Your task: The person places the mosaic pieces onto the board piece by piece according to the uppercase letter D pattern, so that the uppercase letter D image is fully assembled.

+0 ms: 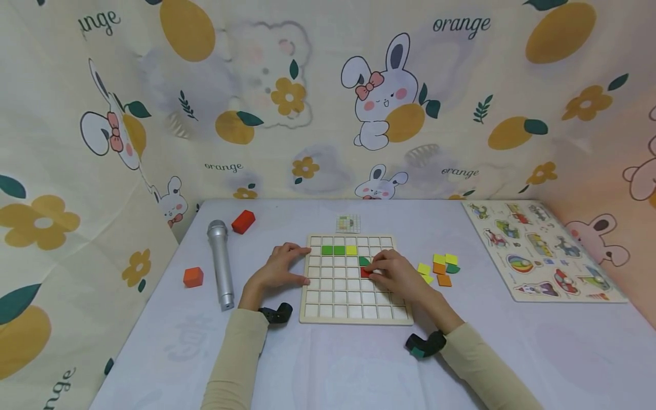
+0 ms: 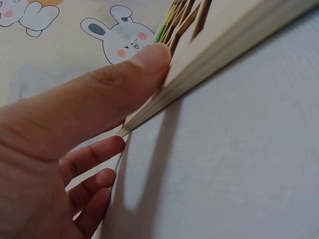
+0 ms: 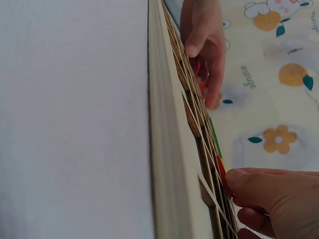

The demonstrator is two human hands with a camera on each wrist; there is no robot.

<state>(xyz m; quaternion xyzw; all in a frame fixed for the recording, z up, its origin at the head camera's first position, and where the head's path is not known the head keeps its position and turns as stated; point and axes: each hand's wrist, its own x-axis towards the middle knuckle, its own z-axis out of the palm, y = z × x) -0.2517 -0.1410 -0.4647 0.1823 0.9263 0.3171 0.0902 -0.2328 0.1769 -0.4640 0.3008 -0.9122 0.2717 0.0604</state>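
A wooden grid board (image 1: 356, 320) lies flat in front of me. At its left edge, my left hand (image 1: 277, 269) touches the frame with spread fingers; in the left wrist view the thumb (image 2: 124, 79) lies against the rim. Over the right half of the grid, my right hand (image 1: 400, 274) pinches a small red tile (image 1: 365, 273) at a cell, its far side hidden by the fingers. Just behind it sits a green piece with a curved edge (image 1: 364, 261). Two green square tiles (image 1: 333, 250) and a yellow tile (image 1: 351, 250) fill neighbouring cells in an upper row.
Several loose yellow, orange and green tiles (image 1: 439, 267) lie right of the board. A patterned card (image 1: 348, 224) is behind it. On the left are a silver microphone (image 1: 221, 265), a red block (image 1: 243, 222) and an orange block (image 1: 193, 277). A picture puzzle board (image 1: 543, 250) lies far right.
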